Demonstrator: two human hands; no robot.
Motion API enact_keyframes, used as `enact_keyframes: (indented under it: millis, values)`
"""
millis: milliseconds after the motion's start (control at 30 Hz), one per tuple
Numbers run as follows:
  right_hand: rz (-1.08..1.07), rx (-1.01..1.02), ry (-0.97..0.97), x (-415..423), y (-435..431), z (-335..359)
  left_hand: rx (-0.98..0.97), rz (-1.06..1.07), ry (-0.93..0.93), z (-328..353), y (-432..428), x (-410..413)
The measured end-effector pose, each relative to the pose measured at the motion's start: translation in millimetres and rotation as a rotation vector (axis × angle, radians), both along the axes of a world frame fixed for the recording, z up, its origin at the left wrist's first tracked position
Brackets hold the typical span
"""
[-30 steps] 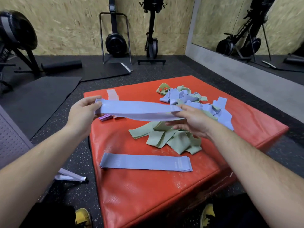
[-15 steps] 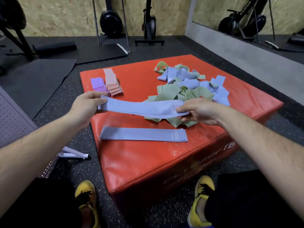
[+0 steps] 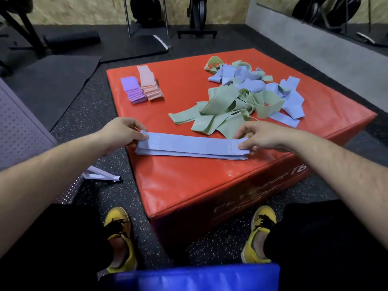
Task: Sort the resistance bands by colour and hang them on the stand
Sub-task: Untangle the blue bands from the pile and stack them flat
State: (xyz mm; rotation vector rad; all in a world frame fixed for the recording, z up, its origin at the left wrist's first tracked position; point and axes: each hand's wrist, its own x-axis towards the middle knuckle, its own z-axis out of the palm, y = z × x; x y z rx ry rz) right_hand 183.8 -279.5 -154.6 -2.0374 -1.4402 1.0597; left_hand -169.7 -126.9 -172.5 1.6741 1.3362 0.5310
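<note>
A red padded box (image 3: 189,185) stands on the speckled black gym floor in front of a seated person. White lettering runs along its near right side. Only the letters "TB" at the far end read with any confidence, and the rest is too skewed to make out. Close to the box's near edge a blue band (image 3: 193,144) lies flat and stretched out left to right on top of a second blue band (image 3: 189,154) of the same length, whose layered edges show beneath it. The left hand (image 3: 123,133) pinches the top band's left end, thumb on the fabric. The right hand (image 3: 260,135) pinches the right end the same way, its thumb pressed on top and its other fingers loosely spread above. A small pale printed mark sits near that right end, too fine to read. Behind the hands, a tangled pile of green and blue bands (image 3: 241,99) covers the right half of the box top. Toward the far left corner, a folded purple stack (image 3: 133,90) and a folded pink stack (image 3: 150,85) sit side by side, touching. On the floor to the left, a white metal foot (image 3: 100,175) juts from under a grey perforated panel (image 3: 19,127). Yellow shoes (image 3: 119,234) rest on either side of the box's near corner.
</note>
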Motion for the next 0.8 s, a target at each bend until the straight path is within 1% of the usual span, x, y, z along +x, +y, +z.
enact_keyframes:
  millis: [167,200,300,367,400,467,533,633,800]
  values:
    - [0.047,0.046,-0.174,-5.7,2.6,-10.4,0.058,-0.023,0.082,-11.7,-2.7,2.2]
    - [0.063,0.057,-0.216,-6.2,3.2,-11.0,0.098,-0.035,0.132,-12.9,-1.8,2.3]
    - [0.163,0.112,-0.403,-7.4,3.8,-10.9,0.336,-0.156,0.341,-14.6,1.6,0.6]
    - [0.258,0.123,-0.513,-9.4,2.4,-8.7,0.504,-0.294,0.37,-14.7,2.2,-1.2]
    - [0.302,0.121,-0.549,-10.7,1.7,-8.0,0.549,-0.386,0.355,-14.3,0.3,-1.0]
    - [0.374,0.119,-0.566,-15.3,-0.8,-6.3,0.525,-0.57,0.313,-14.1,-6.5,1.2]
    - [0.429,0.119,-0.567,-19.9,-2.8,-7.2,0.494,-0.68,0.335,-15.7,-13.1,6.3]
    - [0.47,0.133,-0.616,-22.6,-2.2,-10.5,0.549,-0.71,0.377,-20.2,-14.1,11.2]
    - [0.476,0.127,-0.656,-23.8,-1.1,-9.7,0.586,-0.72,0.366,-17.3,-13.7,13.9]
